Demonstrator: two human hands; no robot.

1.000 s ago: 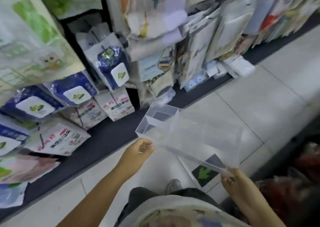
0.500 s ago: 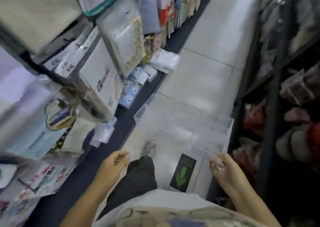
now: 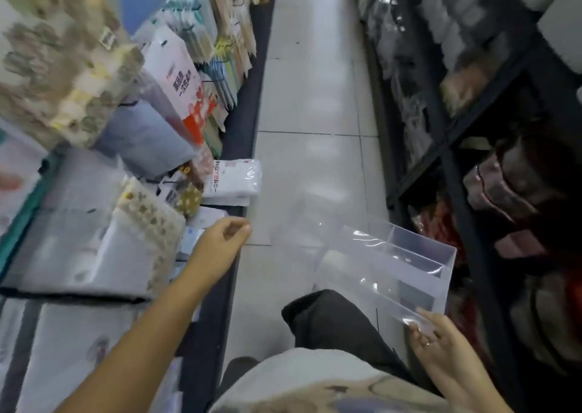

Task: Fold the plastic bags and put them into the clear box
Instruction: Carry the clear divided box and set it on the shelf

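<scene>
The clear box (image 3: 390, 264), a long transparent acrylic case with inner dividers, hangs tilted above the floor at the lower right. My right hand (image 3: 437, 346) pinches its near corner between fingers and thumb. My left hand (image 3: 225, 239) is off the box, stretched toward the left shelf, with its fingers loosely curled and nothing in them. No loose plastic bags show; only packaged goods on the shelves.
I stand in a narrow shop aisle with a grey tiled floor (image 3: 311, 97). Packaged goods hang and lie on the left shelf, among them a white pack (image 3: 233, 181) at its edge. A dark metal rack (image 3: 453, 167) with bagged items lines the right side.
My view has swung from the left shelf to look down the aisle. My left hand let go of the box and moved left; the box now hangs from my right hand alone.
</scene>
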